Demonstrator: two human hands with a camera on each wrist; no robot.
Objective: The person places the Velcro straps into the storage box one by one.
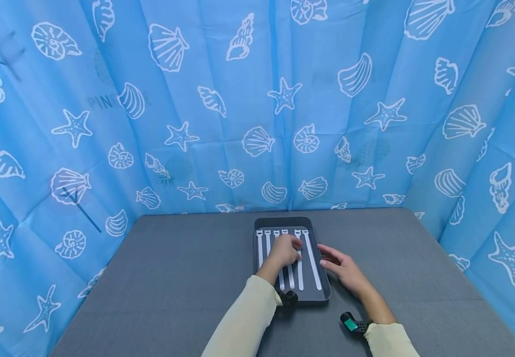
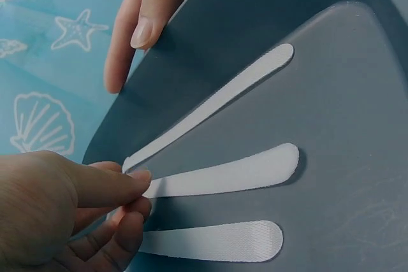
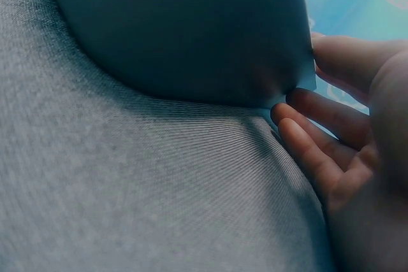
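Observation:
Several white hook-and-loop cable ties [image 1: 313,258] lie side by side in a dark grey tray [image 1: 315,300], their slotted heads at the far end. My left hand [image 1: 284,250] reaches over them into the tray. In the left wrist view, its thumb and fingers pinch one white cable tie [image 2: 223,173], whose rounded tail extends along the tray floor. Other cable ties lie on either side of that one. My right hand [image 1: 347,270] is at the tray's right side. Its loosely extended fingers [image 3: 309,148] touch the outer wall near the rim.
The tray stands on a table with a grey cloth [image 1: 186,277]. A blue curtain [image 1: 222,119] printed with white shells and starfish hangs behind and along both sides. Each wrist wears a dark band, the right band [image 1: 351,323] with a green patch.

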